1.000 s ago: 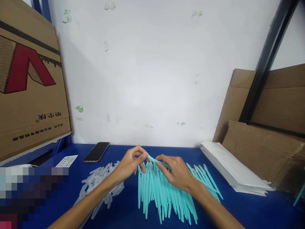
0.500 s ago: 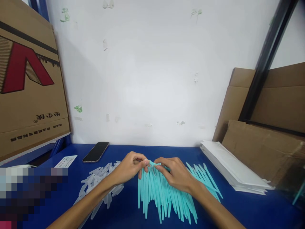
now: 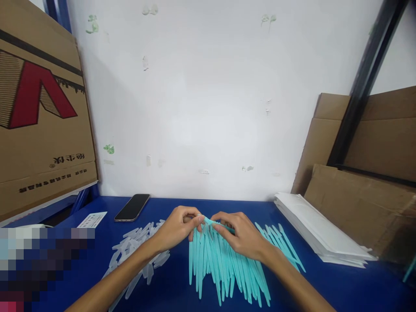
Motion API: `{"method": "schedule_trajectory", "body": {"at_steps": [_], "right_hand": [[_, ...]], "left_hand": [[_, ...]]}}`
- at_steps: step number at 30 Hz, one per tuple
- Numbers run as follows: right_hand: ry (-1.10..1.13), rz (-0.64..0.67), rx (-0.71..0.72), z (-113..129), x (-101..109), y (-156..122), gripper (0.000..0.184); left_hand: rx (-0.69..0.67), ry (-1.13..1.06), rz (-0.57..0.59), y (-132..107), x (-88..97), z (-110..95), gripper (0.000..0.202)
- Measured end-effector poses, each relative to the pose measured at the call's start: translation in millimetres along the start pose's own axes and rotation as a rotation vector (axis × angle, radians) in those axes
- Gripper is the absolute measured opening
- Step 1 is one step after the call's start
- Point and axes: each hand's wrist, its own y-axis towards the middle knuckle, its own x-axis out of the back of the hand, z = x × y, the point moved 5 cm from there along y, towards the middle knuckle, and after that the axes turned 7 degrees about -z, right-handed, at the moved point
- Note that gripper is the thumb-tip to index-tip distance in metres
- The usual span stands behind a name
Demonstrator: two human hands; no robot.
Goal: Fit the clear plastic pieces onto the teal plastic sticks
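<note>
Above the pile, both hands pinch one slim turquoise stick (image 3: pixel 209 221), which looks like an eyebrow razor. My left hand (image 3: pixel 180 226) grips its left end between thumb and index finger; a small clear cover there, if any, is hidden. My right hand (image 3: pixel 239 233) holds the stick's other part, which runs back under the fingers. Beneath the hands lies a broad pile of similar turquoise sticks (image 3: pixel 224 268), their tapered ends towards me. A smaller group (image 3: pixel 282 245) lies right of my right wrist. Left of my left forearm is a heap of translucent, flat covers (image 3: pixel 149 271).
A phone (image 3: pixel 132 207) and a printed card (image 3: pixel 92 219) lie on the blue table (image 3: pixel 175 294) at the back left. White sleeves or envelopes (image 3: pixel 325 229) are stacked at the right, beside cardboard (image 3: pixel 354 208). A big carton (image 3: pixel 45 143) stands at left; a white wall (image 3: pixel 201 95) closes the back.
The hands stay almost in place, still pinching the turquoise stick. It now tilts a little more, its left end slightly higher. The whole view has shifted slightly.
</note>
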Motion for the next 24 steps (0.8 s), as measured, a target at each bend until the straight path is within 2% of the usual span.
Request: {"method": "schedule_trajectory", "body": {"at_steps": [3,10,16,20,24], "right_hand": [[-0.022,0.009,-0.001,-4.3,1.0,1.0,0.040],[-0.042,0.013,0.009,-6.5,-3.1,-0.4,0.041],[-0.080,0.027,0.022,-5.9,-3.4,-0.5,0.041],[-0.168,-0.008,0.047,-2.1,-2.8,1.8,0.040],[-0.228,-0.058,0.066,-4.4,0.9,3.7,0.040]], "left_hand": [[-0.001,-0.010,-0.030,1.2,3.2,1.5,0.034],[0.005,0.007,0.012,1.0,0.2,0.8,0.040],[-0.004,0.013,-0.018,0.0,0.7,-1.1,0.036],[-0.024,0.130,-0.107,-0.1,1.5,-3.2,0.033],[-0.133,0.382,-0.128,1.5,7.2,-5.1,0.045]]}}
